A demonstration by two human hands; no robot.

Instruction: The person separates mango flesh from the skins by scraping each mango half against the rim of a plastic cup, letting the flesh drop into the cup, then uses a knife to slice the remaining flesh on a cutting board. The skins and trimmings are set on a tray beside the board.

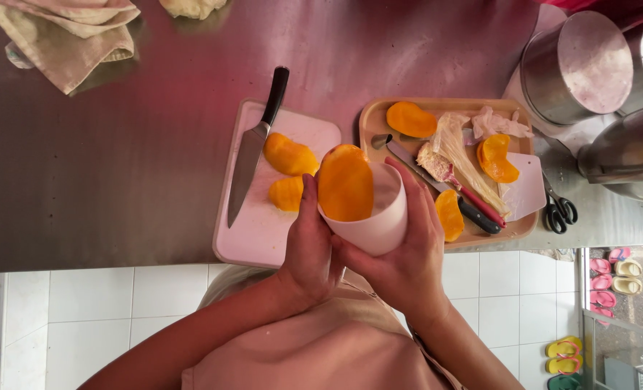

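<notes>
I am holding a white cup (pixel 379 227) just above the near edge of the steel desk (pixel 119 159), my right hand (pixel 401 253) wrapping around its side with fingers closed on it. My left hand (pixel 310 249) is gripping a peeled mango half (pixel 345 182), pressing it against the cup's rim. Behind it, a pink cutting board (pixel 256 224) is carrying two more mango pieces (pixel 289 154) and a black-handled knife (pixel 255 144). To the right, a tan tray (pixel 379 115) is holding mango slices, peelings and a peeler (pixel 473 198). Scissors (pixel 559 209) are lying beside the tray.
</notes>
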